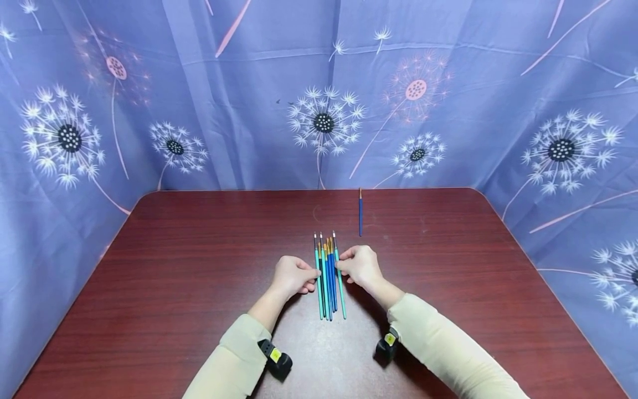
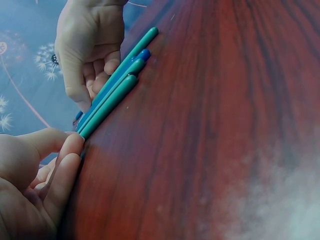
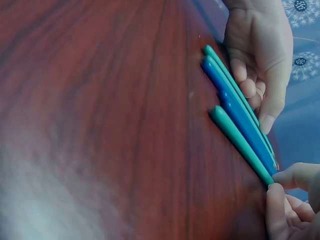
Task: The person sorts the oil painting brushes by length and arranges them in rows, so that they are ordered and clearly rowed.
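Note:
Several paintbrushes lie side by side on the table, some with turquoise handles and some with blue handles (image 1: 330, 282), bristles toward the far edge. My left hand (image 1: 294, 274) pinches the leftmost turquoise paintbrush (image 1: 319, 302) between thumb and fingers. On the other side, my right hand (image 1: 361, 266) pinches the rightmost turquoise paintbrush (image 1: 341, 293), which slants slightly away from the bunch. The rounded handle ends of the blue paintbrushes (image 3: 227, 97) show in the right wrist view. Fingertips hide parts of the handles.
A single blue paintbrush (image 1: 361, 216) lies apart, near the far edge of the reddish-brown wooden table (image 1: 199, 238). Behind and beside the table hangs a blue cloth (image 1: 259, 111) printed with dandelions. Each wrist wears a black camera (image 1: 279, 366).

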`<state>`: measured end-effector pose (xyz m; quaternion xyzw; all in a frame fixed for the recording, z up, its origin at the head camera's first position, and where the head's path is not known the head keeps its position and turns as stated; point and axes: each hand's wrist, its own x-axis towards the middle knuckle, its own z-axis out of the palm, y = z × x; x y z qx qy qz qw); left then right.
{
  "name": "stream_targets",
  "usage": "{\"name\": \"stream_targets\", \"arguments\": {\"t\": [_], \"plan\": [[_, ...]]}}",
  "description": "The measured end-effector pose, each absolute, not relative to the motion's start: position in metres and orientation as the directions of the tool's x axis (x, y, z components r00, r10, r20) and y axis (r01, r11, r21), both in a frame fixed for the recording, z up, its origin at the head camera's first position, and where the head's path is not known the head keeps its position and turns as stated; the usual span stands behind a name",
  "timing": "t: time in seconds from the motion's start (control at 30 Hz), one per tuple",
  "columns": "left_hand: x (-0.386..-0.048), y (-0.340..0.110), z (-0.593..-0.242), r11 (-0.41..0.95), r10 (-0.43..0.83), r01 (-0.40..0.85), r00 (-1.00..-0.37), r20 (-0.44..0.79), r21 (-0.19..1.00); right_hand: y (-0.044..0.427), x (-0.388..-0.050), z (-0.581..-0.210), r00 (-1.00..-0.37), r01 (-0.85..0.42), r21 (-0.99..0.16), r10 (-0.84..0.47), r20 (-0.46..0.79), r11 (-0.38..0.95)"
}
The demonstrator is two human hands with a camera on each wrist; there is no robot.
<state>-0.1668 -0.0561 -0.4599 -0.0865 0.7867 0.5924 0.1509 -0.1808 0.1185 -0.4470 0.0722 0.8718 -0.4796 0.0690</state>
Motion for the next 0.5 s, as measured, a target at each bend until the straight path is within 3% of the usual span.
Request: {"name": "stream_targets", "arguments": {"t": [0.17,0.33,0.5], "plan": [[-0.167,-0.056,-0.46,0.288,0.039,-0.32,-0.938,-0.345,0.902,0.118,-0.171,-0.447,-0.992,0.124,-0.805,0.077,-0.098,0.58],[-0.166,-0.056,-0.459,0.294,0.04,-0.309,-0.941,-0.335,0.904,0.117,-0.157,-0.447,-0.996,0.009,-0.707,0.07,0.057,0.707],[-0.165,-0.056,-0.459,0.291,0.041,-0.306,-0.943,-0.331,0.907,0.116,-0.149,-0.451,-0.991,-0.044,-0.623,0.042,0.123,0.781]]}}
